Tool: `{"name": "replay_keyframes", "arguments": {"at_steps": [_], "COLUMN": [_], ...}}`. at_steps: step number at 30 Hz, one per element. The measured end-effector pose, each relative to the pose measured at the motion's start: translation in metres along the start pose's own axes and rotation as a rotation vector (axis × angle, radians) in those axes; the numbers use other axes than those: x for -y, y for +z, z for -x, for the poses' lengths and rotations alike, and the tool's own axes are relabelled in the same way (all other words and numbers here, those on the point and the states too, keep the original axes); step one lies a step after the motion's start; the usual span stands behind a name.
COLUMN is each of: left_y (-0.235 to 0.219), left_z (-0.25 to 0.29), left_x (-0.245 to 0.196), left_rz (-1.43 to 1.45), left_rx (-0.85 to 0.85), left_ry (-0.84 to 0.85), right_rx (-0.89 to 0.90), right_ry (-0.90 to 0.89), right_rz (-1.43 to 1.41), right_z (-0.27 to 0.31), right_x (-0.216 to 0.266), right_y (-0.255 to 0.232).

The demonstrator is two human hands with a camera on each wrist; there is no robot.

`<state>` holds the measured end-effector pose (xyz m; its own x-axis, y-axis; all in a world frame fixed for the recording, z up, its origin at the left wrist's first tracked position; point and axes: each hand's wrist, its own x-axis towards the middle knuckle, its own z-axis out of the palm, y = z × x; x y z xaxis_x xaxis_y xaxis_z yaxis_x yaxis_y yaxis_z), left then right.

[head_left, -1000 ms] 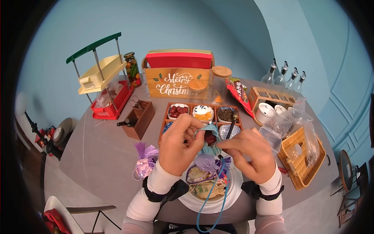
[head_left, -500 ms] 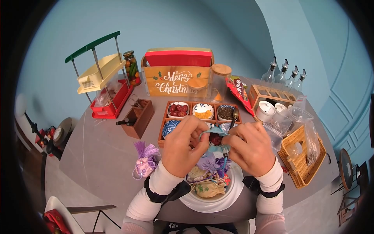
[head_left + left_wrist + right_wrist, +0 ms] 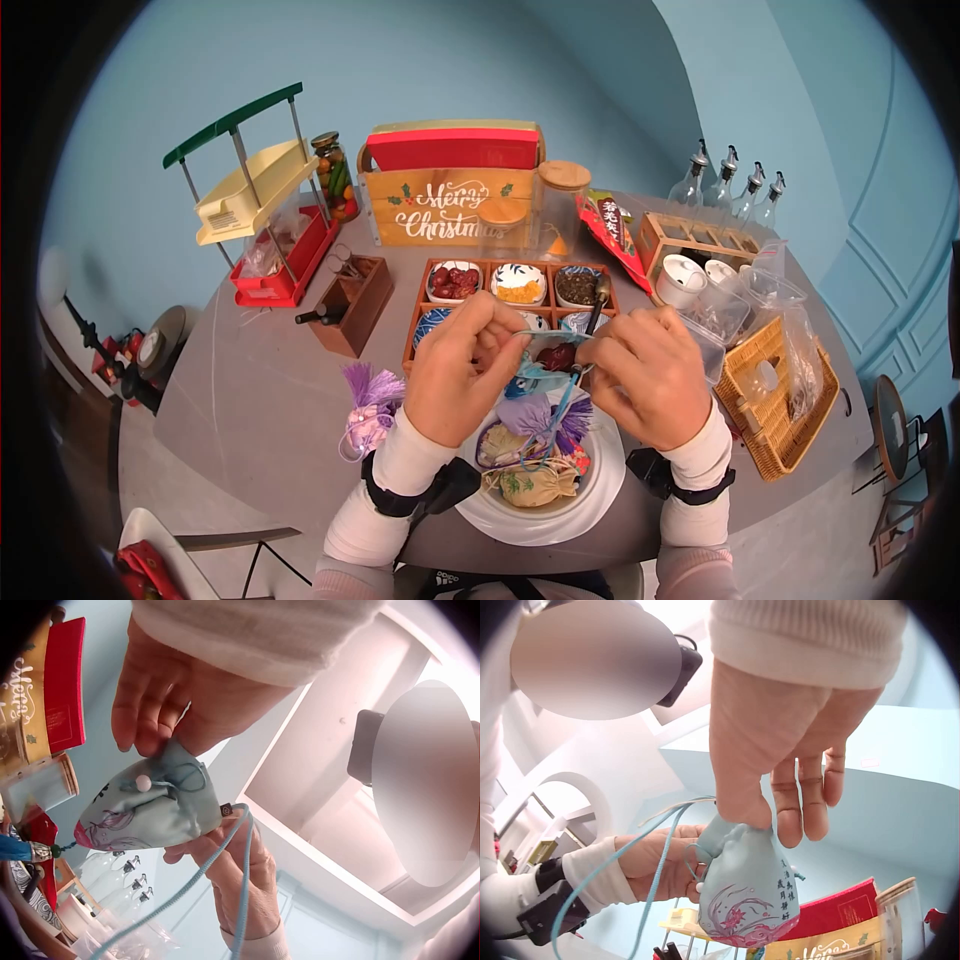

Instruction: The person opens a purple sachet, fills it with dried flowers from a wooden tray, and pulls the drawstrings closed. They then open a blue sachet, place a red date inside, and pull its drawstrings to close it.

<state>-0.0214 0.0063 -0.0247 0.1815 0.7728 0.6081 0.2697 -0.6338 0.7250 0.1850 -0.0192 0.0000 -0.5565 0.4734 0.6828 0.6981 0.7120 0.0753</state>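
Plainly, in the head view the blue pouch (image 3: 538,374) sits between the left hand (image 3: 463,372) and right hand (image 3: 650,378), about equally near both, mouth open with dark red fruit (image 3: 558,357) inside. In the left wrist view, the left hand pinches one rim side; the long axis runs from mouth to tassel (image 3: 21,849). In the right wrist view, the right hand pinches the opposite side.
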Motion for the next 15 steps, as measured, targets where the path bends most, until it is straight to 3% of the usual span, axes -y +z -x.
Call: {"name": "replay_keyframes", "arguments": {"at_steps": [5,10,11,14,15], "left_y": [0.001,0.009,0.008,0.016,0.020], "left_z": [0.000,0.003,0.004,0.009,0.010], "left_x": [-0.002,0.004,-0.001,-0.001,0.005], "left_rz": [0.084,0.407,0.315,0.371,0.353], "left_rx": [0.055,0.414,0.466,0.487,0.472], "left_ry": [-0.029,-0.016,-0.008,-0.047,0.029], "right_rx": [-0.074,-0.148,-0.154,-0.165,-0.185], "right_ry": [0.039,0.104,0.099,0.066,0.024], "right_rz": [0.016,-0.039,-0.036,-0.072,-0.040], "right_z": [-0.002,-0.002,-0.002,-0.002,-0.002], "right_x": [-0.001,0.002,0.003,0.007,0.007], "right_y": [-0.004,-0.008,-0.008,-0.005,-0.002]}}
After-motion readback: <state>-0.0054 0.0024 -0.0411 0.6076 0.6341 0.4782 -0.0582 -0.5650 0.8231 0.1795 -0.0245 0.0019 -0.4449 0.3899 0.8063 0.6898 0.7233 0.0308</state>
